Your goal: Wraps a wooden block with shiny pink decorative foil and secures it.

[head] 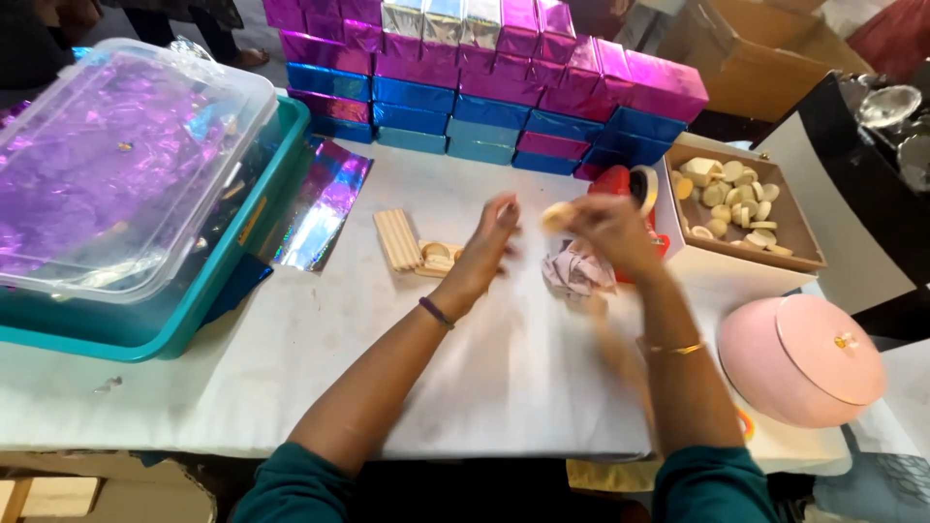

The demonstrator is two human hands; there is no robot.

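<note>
Seen from above: both hands raised over the white cloth-covered table (504,378), blurred with motion. Right hand (608,228) curled closed around a small round pale-yellow disc (556,215), pinched at the fingertips and sticking out toward the left hand. Left hand (489,247) just beside it, fingers upright and loosely spread, palm turned toward the disc, apparently gripping nothing, though the blur leaves that uncertain. Directly under the right hand, a crumpled pinkish-white cloth (577,269) on the table, and behind it a red tape dispenser (623,184) with a roll of tape. To the left of the left hand, a ribbed cream-coloured rectangular block (397,238) beside a low wooden mould with round hollows (438,258). Further right, an open cardboard box (794,228) of more pale round discs, and near the table edge a round pink lidded container (802,358). Along the back, a stacked wall of foil-wrapped boxes in magenta, blue and silver (484,87). At far left, a clear plastic lidded tub of purple foil (116,165) in a teal tray (223,281), with a holographic foil sheet (325,208) alongside.
</note>
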